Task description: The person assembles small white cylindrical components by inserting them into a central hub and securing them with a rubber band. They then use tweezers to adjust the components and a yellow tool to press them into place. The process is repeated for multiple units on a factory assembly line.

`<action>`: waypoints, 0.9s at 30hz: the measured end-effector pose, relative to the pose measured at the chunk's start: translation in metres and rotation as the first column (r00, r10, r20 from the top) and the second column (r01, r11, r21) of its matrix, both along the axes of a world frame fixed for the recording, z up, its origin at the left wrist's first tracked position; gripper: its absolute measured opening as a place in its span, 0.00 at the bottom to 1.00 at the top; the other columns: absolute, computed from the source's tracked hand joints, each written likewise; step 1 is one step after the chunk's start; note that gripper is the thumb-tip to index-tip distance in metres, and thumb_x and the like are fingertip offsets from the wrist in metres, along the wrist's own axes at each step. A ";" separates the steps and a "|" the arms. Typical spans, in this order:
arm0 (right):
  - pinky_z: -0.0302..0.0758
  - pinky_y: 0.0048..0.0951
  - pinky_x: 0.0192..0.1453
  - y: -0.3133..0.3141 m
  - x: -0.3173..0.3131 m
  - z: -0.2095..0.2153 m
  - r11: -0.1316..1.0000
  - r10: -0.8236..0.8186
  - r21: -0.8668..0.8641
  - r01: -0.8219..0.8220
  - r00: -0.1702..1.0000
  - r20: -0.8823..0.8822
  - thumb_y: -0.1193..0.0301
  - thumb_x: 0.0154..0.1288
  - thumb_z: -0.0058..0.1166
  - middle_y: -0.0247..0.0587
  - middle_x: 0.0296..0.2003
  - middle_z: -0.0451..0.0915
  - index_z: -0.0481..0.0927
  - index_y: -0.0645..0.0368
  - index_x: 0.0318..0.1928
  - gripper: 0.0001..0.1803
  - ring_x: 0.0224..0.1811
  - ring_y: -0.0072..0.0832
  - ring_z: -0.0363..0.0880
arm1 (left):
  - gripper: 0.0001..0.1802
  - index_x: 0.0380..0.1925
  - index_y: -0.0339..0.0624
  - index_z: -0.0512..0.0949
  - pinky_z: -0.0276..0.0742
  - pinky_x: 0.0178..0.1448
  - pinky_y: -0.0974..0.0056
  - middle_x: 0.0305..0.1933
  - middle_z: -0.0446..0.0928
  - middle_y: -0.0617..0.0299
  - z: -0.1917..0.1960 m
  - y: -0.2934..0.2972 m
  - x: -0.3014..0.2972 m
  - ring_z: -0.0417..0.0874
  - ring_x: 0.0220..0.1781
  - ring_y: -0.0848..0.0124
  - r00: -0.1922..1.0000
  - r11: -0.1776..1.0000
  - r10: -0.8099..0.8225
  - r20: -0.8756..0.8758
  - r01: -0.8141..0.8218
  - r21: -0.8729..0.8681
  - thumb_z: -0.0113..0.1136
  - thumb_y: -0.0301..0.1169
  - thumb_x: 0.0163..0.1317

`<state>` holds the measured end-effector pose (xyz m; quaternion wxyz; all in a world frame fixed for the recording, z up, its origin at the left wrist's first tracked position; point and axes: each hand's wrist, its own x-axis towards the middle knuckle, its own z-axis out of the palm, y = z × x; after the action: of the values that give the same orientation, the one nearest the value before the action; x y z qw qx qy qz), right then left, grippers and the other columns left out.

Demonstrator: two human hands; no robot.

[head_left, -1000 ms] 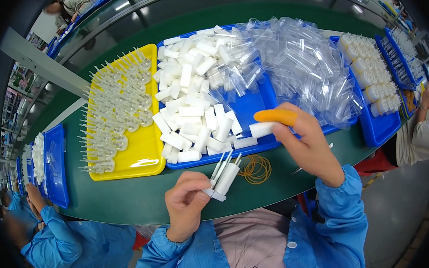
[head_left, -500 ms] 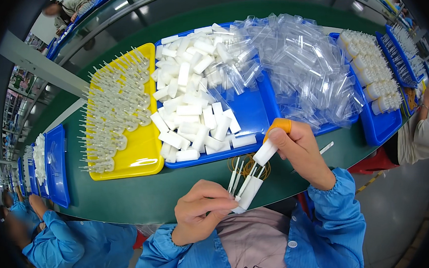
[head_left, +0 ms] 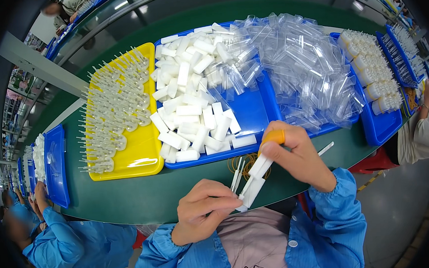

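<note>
My left hand (head_left: pixel 205 209) is closed, pinching the end of a white pronged piece (head_left: pixel 240 174) whose thin rods point up and away. One white rectangular block (head_left: pixel 253 192) sits on this piece beside the bare rods. My right hand (head_left: pixel 293 153), an orange finger cover (head_left: pixel 274 137) on one finger, grips a second white block (head_left: pixel 260 166). That block's lower end is over rods of the piece and touches or nearly touches the first block. Fingers hide the base of the piece.
A yellow tray (head_left: pixel 147 161) holds rows of pronged pieces. Blue trays (head_left: pixel 245 114) carry loose white blocks and clear plastic sleeves (head_left: pixel 304 68). Rubber bands (head_left: pixel 249 164) and a thin white strip (head_left: pixel 326 148) lie on the green table (head_left: pixel 129 199). Co-workers sit left and right.
My right hand has brought its block down toward my left hand, and the rods under it are now mostly covered. My left hand has barely moved.
</note>
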<state>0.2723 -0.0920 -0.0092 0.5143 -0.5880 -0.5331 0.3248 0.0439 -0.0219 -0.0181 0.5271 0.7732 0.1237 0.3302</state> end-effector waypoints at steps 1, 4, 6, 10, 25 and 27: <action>0.64 0.28 0.32 0.000 -0.004 0.001 0.999 0.021 0.026 -0.022 0.999 0.041 0.65 0.61 0.57 0.38 0.25 0.73 0.80 0.63 0.28 0.12 0.28 0.29 0.69 | 0.13 0.34 0.39 0.83 0.73 0.41 0.65 0.37 0.79 0.57 -0.001 0.000 0.000 0.79 0.37 0.65 1.000 1.000 -0.006 -0.010 0.006 0.010 0.66 0.16 0.46; 0.64 0.31 0.35 -0.003 -0.020 0.002 0.995 0.061 0.071 -0.069 0.993 0.103 0.65 0.60 0.59 0.38 0.26 0.73 0.80 0.62 0.28 0.12 0.30 0.32 0.68 | 0.14 0.37 0.38 0.82 0.74 0.43 0.67 0.40 0.79 0.54 -0.001 -0.005 0.000 0.78 0.37 0.66 0.998 0.994 0.064 -0.012 -0.064 -0.085 0.66 0.17 0.47; 0.63 0.32 0.36 -0.006 -0.032 0.002 0.996 0.067 0.063 -0.070 0.996 0.057 0.64 0.60 0.59 0.37 0.27 0.72 0.81 0.61 0.28 0.12 0.31 0.32 0.67 | 0.15 0.40 0.37 0.81 0.74 0.43 0.68 0.40 0.78 0.53 -0.001 -0.012 0.007 0.79 0.38 0.66 0.986 0.983 0.164 0.043 -0.160 -0.087 0.66 0.18 0.49; 0.60 0.33 0.34 -0.009 -0.026 0.006 0.996 0.063 0.052 -0.073 0.983 0.170 0.64 0.59 0.59 0.37 0.25 0.72 0.81 0.60 0.28 0.12 0.29 0.32 0.67 | 0.16 0.43 0.34 0.78 0.76 0.46 0.69 0.41 0.76 0.53 -0.002 -0.008 0.005 0.80 0.41 0.66 0.986 0.987 0.161 -0.050 -0.162 -0.014 0.64 0.19 0.53; 0.73 0.41 0.36 0.057 -0.014 -0.022 0.972 -0.116 -0.092 0.218 0.777 0.618 0.68 0.56 0.57 0.46 0.32 0.77 0.77 0.62 0.40 0.14 0.32 0.44 0.77 | 0.13 0.43 0.29 0.76 0.77 0.49 0.67 0.44 0.73 0.54 -0.023 -0.002 -0.009 0.78 0.43 0.70 0.989 0.810 0.141 0.046 -0.089 -0.579 0.62 0.18 0.56; 0.73 0.39 0.36 0.053 -0.011 -0.015 0.969 -0.220 0.014 0.247 0.833 0.507 0.71 0.57 0.55 0.46 0.32 0.76 0.77 0.62 0.42 0.13 0.31 0.42 0.77 | 0.12 0.41 0.29 0.77 0.76 0.48 0.68 0.44 0.74 0.53 -0.024 0.000 -0.012 0.78 0.43 0.69 0.985 0.817 0.161 0.063 -0.097 -0.568 0.63 0.18 0.55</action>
<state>0.2609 -0.0387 -0.0242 0.3770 -0.7260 -0.5648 0.1082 0.0322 -0.0224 -0.0423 0.7137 0.5544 0.2388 0.3553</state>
